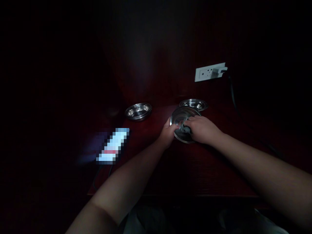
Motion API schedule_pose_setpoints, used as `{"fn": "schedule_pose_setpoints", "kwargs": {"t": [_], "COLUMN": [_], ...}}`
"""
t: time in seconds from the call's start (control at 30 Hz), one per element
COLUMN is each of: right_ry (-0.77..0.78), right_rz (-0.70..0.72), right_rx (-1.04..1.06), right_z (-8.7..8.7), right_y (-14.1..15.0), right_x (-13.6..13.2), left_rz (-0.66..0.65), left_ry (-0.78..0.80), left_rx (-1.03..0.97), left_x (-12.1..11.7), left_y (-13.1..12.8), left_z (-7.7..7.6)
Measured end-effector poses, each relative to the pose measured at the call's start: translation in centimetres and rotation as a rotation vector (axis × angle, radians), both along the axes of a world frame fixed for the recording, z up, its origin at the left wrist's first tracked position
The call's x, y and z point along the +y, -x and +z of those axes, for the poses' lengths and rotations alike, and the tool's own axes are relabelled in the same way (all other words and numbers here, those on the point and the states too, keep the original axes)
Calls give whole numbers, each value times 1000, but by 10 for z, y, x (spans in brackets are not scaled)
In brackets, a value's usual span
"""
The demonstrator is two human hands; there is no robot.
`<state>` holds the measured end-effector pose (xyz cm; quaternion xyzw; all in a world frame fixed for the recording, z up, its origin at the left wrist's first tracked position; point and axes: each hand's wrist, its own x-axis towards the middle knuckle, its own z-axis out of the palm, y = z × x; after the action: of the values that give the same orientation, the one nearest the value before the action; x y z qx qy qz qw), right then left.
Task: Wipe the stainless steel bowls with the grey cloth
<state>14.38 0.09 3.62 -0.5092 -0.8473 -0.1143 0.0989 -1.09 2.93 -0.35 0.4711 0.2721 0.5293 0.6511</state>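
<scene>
Findings: the left hand (168, 134) is partly closed, thumb over the near face of a shiny metal dish (183, 113) and fingers out of sight at its rim. The right hand (203, 129) is curled, fingers bunched on a small dark wad (186, 129) at the dish's inner face; whether this is cloth or a scrubber cannot be told. The dish is tilted toward the person, above or on the red bench (146, 136); contact with the surface cannot be confirmed.

Risk one, judged principal: the dish could turn or slip, since the left hand appears to hold one side only while the right bears off-centre. A smooth rim, more so if damp, would aggravate this.

Risk two: a second metal dish (194, 104) lies directly behind, its front edge overlapped in this view. A push away from the body could knock it back toward the wall.

Risk three: poor light. Most of the surroundings are dark, so residue or a sharp edge could be missed.

Lesser items: the bowl (138, 112) to the left sits well apart and is judged low risk. A lit phone (113, 146) lies near the left forearm, with a cord (96, 177) beside it; a swinging elbow could snag it. The wall socket (206, 74) has a plug fitted; liquid splashed there would be a hazard.
</scene>
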Motion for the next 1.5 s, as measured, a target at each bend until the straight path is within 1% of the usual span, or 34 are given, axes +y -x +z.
{"fn": "schedule_pose_setpoints", "kwargs": {"t": [0.17, 0.27, 0.37, 0.5, 0.6, 0.73, 0.83, 0.93, 1.03, 1.1, 1.27, 1.4, 1.5], "right_ry": [166, 237, 273, 278, 288, 316, 321, 259, 167, 120, 77, 54, 25], "right_rz": [197, 278, 341, 418, 425, 413, 422, 454, 503, 493, 385, 276, 213], "right_rx": [127, 191, 256, 376, 406, 459, 518, 557, 543, 515, 430, 323, 281], "right_z": [-3, -4, -4, -3, -3, -3, -6, -11, -15, -16, -18, -17, -16], "right_y": [-5, -6, -7, -6, -5, -5, -3, -3, -2, -2, -2, -5, -6], "right_x": [-2, -6, -11, -14, -15, -15, -14, -11, -8, -8, -7, -3, -1], "left_rz": [31, 67, 85, 147, 175, 126, 98, 85, 58, 32, -19, -69, -54], "left_ry": [-55, -82, -78, -14, 46, 45, 31, 11, -8, 1, 47, -15, -41], "left_rx": [22, 61, 98, 87, 50, -34, -61, -60, -60, -58, -89, -113, -111], "left_x": [-5, -8, -8, -4, 0, 3, 3, 1, 0, 0, -2, -4, -3], "left_y": [0, 1, 3, 4, 4, 2, 1, 1, 1, 2, 2, 1, 2], "left_z": [5, 8, 7, 4, 1, -1, -1, -1, -3, -4, -2, 1, 0]}}
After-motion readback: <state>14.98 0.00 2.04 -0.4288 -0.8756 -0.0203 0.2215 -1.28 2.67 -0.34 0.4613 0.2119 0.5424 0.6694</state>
